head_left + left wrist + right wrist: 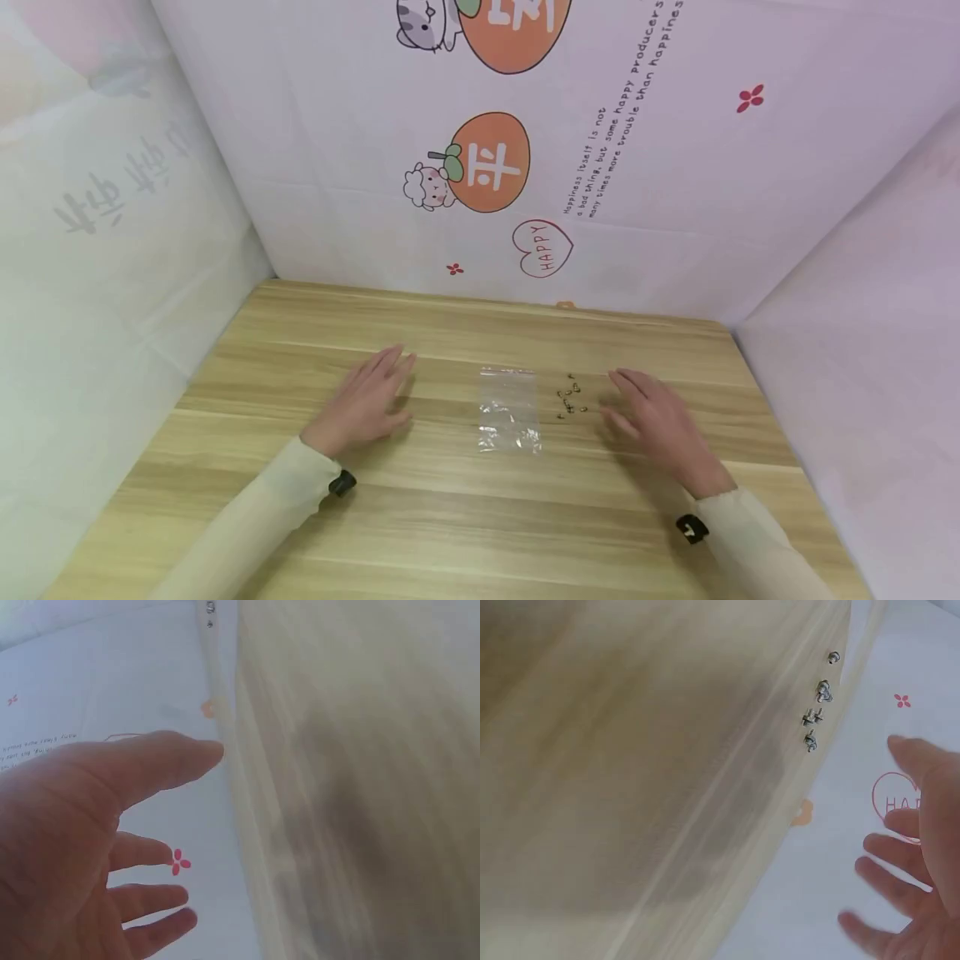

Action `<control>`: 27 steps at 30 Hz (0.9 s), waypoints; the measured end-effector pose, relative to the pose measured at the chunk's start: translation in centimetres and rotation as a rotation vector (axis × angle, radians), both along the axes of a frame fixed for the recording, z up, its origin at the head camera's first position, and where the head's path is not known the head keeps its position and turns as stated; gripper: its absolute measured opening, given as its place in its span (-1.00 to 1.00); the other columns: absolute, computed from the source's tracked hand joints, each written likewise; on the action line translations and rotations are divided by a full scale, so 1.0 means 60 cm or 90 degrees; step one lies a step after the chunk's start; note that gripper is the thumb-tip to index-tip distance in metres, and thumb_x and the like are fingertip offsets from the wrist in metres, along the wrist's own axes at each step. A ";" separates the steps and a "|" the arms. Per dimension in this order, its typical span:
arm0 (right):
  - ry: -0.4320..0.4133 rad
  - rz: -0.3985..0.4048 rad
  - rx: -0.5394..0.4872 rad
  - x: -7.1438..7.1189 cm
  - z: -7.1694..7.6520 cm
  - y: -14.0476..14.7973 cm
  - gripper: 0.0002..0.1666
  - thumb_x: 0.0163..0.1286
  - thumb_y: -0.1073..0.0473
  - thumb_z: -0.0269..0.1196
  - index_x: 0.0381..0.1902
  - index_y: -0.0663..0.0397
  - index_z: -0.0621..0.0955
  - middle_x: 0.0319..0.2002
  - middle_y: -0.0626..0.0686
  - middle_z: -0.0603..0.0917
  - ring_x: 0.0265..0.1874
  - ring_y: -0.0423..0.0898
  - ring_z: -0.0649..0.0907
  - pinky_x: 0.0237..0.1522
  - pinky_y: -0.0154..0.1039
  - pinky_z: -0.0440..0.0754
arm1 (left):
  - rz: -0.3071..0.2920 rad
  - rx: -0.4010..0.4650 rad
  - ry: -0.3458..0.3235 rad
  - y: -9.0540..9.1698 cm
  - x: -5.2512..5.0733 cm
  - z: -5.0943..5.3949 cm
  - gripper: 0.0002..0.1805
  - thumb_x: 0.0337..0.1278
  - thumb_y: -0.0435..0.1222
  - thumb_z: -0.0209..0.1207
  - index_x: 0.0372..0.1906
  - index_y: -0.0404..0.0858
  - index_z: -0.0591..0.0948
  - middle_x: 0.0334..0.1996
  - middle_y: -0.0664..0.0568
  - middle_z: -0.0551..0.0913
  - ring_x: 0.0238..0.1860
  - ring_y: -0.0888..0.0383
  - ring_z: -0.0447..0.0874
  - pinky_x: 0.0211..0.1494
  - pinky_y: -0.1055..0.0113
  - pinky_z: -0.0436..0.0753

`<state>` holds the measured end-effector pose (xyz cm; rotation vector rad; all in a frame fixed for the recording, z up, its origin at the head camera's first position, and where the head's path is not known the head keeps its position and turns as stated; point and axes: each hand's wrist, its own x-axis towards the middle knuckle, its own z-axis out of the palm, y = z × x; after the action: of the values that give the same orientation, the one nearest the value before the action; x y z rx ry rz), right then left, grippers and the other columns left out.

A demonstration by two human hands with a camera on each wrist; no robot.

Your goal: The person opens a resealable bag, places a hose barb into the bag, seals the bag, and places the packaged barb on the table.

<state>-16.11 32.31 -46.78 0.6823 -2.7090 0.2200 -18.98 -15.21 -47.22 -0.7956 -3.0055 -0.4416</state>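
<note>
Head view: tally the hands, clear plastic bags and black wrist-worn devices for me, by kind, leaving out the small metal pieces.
Hands: 2 (left hand, right hand)
Clear plastic bag: 1
Black wrist-worn devices: 2 (left device, right device)
Total: 5

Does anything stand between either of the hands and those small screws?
Nothing visible stands between the right hand and the screws; only tabletop shows in that gap. For the left hand, the clear plastic bag lies in between, but it looks flat enough to reach over.
</note>
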 end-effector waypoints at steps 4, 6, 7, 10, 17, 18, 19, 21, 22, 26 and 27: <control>0.046 0.048 -0.020 -0.018 0.008 -0.008 -0.24 0.18 0.21 0.60 0.29 0.37 0.60 0.14 0.34 0.71 0.14 0.30 0.68 0.19 0.25 0.69 | -0.025 0.047 0.009 0.018 -0.027 0.013 -0.14 0.27 -0.15 0.43 0.55 -0.40 0.36 0.49 -0.30 0.42 0.49 -0.23 0.40 0.52 -0.18 0.49; 0.033 0.060 -0.029 -0.027 0.014 -0.017 -0.29 0.17 0.24 0.60 0.25 0.37 0.62 0.10 0.32 0.73 0.11 0.28 0.70 0.17 0.21 0.71 | -0.031 0.075 0.009 0.029 -0.039 0.021 -0.23 0.27 -0.18 0.42 0.48 -0.41 0.43 0.39 -0.24 0.50 0.41 -0.17 0.48 0.47 -0.09 0.56; 0.017 0.063 -0.036 -0.031 0.018 -0.023 -0.31 0.19 0.24 0.59 0.24 0.37 0.63 0.10 0.31 0.73 0.12 0.27 0.70 0.19 0.20 0.71 | -0.034 0.085 0.008 0.036 -0.044 0.024 -0.26 0.28 -0.19 0.42 0.46 -0.41 0.45 0.36 -0.21 0.53 0.38 -0.15 0.50 0.44 -0.06 0.59; -0.036 0.071 -0.047 -0.046 0.030 -0.043 -0.36 0.25 0.20 0.57 0.23 0.36 0.64 0.10 0.28 0.74 0.12 0.24 0.71 0.21 0.17 0.71 | -0.041 0.109 -0.012 0.057 -0.060 0.032 -0.33 0.31 -0.22 0.39 0.43 -0.40 0.48 0.33 -0.18 0.56 0.40 -0.14 0.51 0.51 -0.02 0.54; -0.108 0.107 -0.014 -0.087 0.052 -0.094 -0.47 0.30 0.24 0.53 0.18 0.34 0.67 0.05 0.26 0.76 0.05 0.19 0.76 0.15 0.09 0.76 | -0.059 0.136 -0.090 0.113 -0.101 0.032 -0.39 0.35 -0.28 0.31 0.43 -0.40 0.49 0.37 -0.19 0.59 0.41 -0.13 0.54 0.54 0.00 0.53; -0.115 0.114 -0.010 -0.093 0.053 -0.101 -0.47 0.29 0.24 0.54 0.17 0.35 0.68 0.04 0.26 0.77 0.04 0.19 0.77 0.14 0.08 0.77 | -0.063 0.140 -0.096 0.121 -0.107 0.028 -0.39 0.35 -0.29 0.31 0.43 -0.40 0.49 0.36 -0.19 0.60 0.39 -0.13 0.56 0.52 0.01 0.54; -0.127 0.119 -0.006 -0.099 0.054 -0.108 -0.47 0.28 0.26 0.54 0.17 0.34 0.68 0.05 0.27 0.77 0.05 0.19 0.76 0.14 0.09 0.76 | -0.066 0.144 -0.103 0.128 -0.113 0.023 -0.40 0.35 -0.29 0.32 0.42 -0.40 0.50 0.34 -0.18 0.61 0.38 -0.12 0.57 0.51 0.02 0.55; -0.146 0.132 -0.001 -0.112 0.052 -0.120 -0.48 0.27 0.28 0.54 0.15 0.35 0.68 0.05 0.27 0.77 0.06 0.19 0.76 0.16 0.09 0.76 | -0.075 0.148 -0.112 0.141 -0.123 0.015 -0.43 0.36 -0.29 0.32 0.39 -0.40 0.52 0.32 -0.19 0.62 0.35 -0.10 0.59 0.49 0.03 0.57; -0.158 0.139 -0.001 -0.117 0.050 -0.126 -0.50 0.27 0.29 0.53 0.14 0.36 0.69 0.06 0.27 0.77 0.07 0.20 0.76 0.17 0.09 0.75 | -0.080 0.148 -0.116 0.147 -0.127 0.010 -0.44 0.36 -0.28 0.32 0.38 -0.39 0.53 0.31 -0.18 0.63 0.34 -0.10 0.60 0.48 0.04 0.58; -0.216 0.153 -0.005 -0.136 0.040 -0.149 -0.56 0.34 0.29 0.48 0.13 0.35 0.70 0.10 0.26 0.77 0.13 0.20 0.74 0.26 0.10 0.71 | -0.101 0.144 -0.130 0.171 -0.144 -0.004 -0.48 0.34 -0.31 0.31 0.34 -0.40 0.56 0.28 -0.20 0.65 0.31 -0.09 0.62 0.46 0.07 0.60; -0.228 0.158 -0.007 -0.140 0.038 -0.153 -0.58 0.35 0.28 0.47 0.12 0.34 0.70 0.10 0.26 0.77 0.13 0.19 0.74 0.26 0.09 0.71 | -0.103 0.138 -0.132 0.177 -0.147 -0.006 -0.48 0.33 -0.32 0.32 0.33 -0.40 0.56 0.27 -0.20 0.66 0.31 -0.09 0.62 0.47 0.08 0.60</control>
<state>-24.53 23.10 -44.52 1.0666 -2.9457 0.4572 -27.82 -4.61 -47.56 -1.0359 -3.0117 -0.8883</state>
